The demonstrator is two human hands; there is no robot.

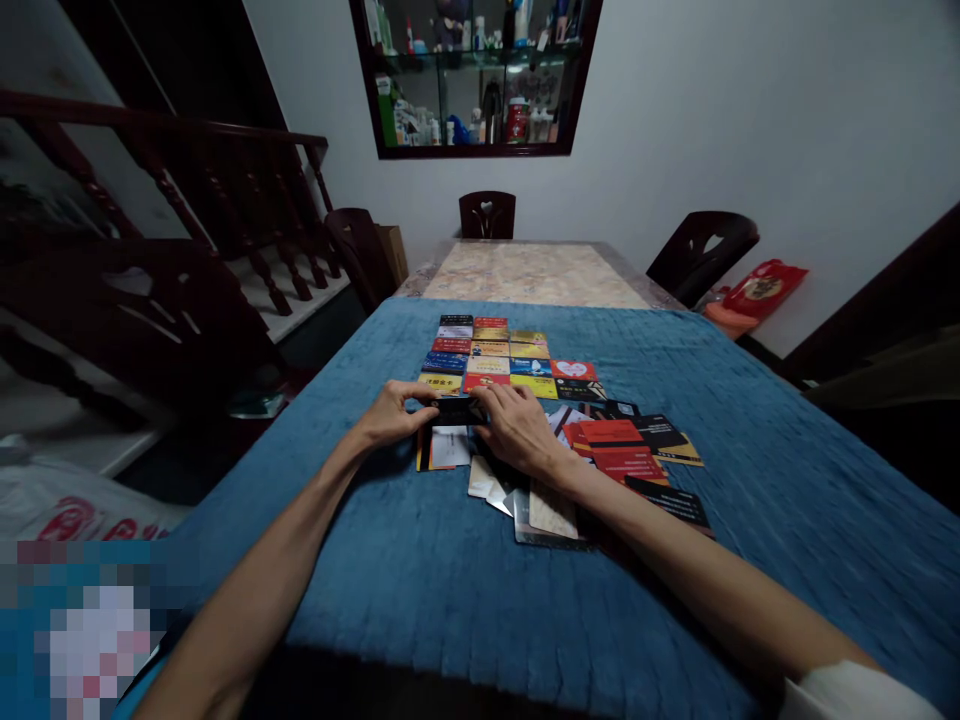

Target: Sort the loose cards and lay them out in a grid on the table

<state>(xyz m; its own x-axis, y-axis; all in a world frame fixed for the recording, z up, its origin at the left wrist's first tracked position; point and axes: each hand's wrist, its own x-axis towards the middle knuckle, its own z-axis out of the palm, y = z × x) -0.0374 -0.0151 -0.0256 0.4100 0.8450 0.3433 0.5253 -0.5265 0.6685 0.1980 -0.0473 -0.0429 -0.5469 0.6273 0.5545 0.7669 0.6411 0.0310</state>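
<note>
Between my two hands is a black card (454, 411), just below the rows of laid-out cards. My left hand (396, 412) pinches its left end between thumb and fingers. At the card's right end, my right hand (517, 425) has its fingertips closed on it. Above lie overlapping columns of colourful cards, among them a yellow card (440, 384) and a card with a white heart (573, 370). A loose pile with red cards (619, 448) and black cards (667, 500) spreads right of my right hand. A white card (450, 446) and several others lie below my hands.
A blue cloth (360, 560) covers the near part of the table; its patterned top (532, 272) shows beyond. Dark wooden chairs (487, 214) stand around it. A stair railing (172, 130) is at the left, a red bag (765, 288) at the right. A white plastic bag (67, 500) sits at the lower left.
</note>
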